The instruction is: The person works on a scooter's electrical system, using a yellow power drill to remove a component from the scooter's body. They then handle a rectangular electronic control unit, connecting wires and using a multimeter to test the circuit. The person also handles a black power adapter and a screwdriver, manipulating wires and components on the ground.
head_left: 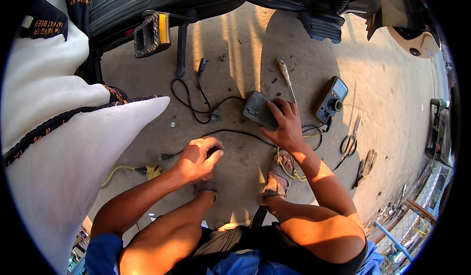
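A dark rectangular charger box lies on the ground in front of me, with black cables running from it. My right hand grips its right end, thumb at the near side and fingers over the top. To the lower left, my left hand hovers with fingers curled toward the thumb; whatever is inside them, if anything, is hidden. A black cable with a plug passes close by this hand. Beyond the box is a screwdriver with a pale handle. Right of it stands a multimeter with a dial and screen.
A motorbike or scooter with a pedal spans the far side. Scissors and pliers lie at right. A yellow cable with a connector is at left, near a white cloth cover. A coiled black cord lies ahead.
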Demonstrator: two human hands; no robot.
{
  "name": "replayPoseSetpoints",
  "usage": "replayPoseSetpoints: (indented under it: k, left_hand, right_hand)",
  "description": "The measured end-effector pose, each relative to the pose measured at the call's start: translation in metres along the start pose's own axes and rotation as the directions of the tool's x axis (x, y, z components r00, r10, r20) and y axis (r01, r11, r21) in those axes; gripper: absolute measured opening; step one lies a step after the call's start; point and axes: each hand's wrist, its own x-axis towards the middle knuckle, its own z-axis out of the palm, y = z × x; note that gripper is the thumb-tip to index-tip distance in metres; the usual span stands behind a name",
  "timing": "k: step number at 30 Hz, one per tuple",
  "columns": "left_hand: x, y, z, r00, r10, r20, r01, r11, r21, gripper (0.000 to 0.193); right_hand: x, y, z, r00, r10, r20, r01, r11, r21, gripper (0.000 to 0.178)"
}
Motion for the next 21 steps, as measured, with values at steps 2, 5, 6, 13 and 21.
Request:
replayPoseSetpoints:
  k: [2,5,6,13,21]
  left_hand:
    - [-0.0005,-0.0009,-0.0001,1.0,0.003,-0.003,-0.003,1.0,-0.001,0.019]
    - [-0.0017,-0.0008,-0.0006,1.0,0.001,-0.007,-0.002,1.0,-0.007,0.019]
    - [-0.0017,-0.0006,-0.0007,1.0,0.004,-0.006,-0.004,1.0,-0.011,0.019]
    - [-0.0018,0.0002,-0.0028,1.0,-0.015,0.015,0.015,1.0,-0.021,0.02]
    - [-0.002,-0.002,-0.0009,1.0,-0.026,0.016,0.027,0.999,-0.03,0.02]
  right_hand:
    - [0.0,0.0001,0.0016,1.0,-0.001,0.003,0.001,1.0,-0.006,0.076]
    - [0.0004,0.0001,0.0033,1.0,-0.001,0.006,0.001,1.0,-0.008,0.076]
    - [0.0004,-0.0001,0.0034,1.0,0.001,0.006,-0.001,1.0,-0.013,0.077]
    - [-0.0001,0.0018,0.006,1.0,-0.008,0.012,0.008,1.0,-0.018,0.077]
    - [0.0004,0.0028,0.0078,1.0,-0.003,0.012,0.004,1.0,-0.024,0.077]
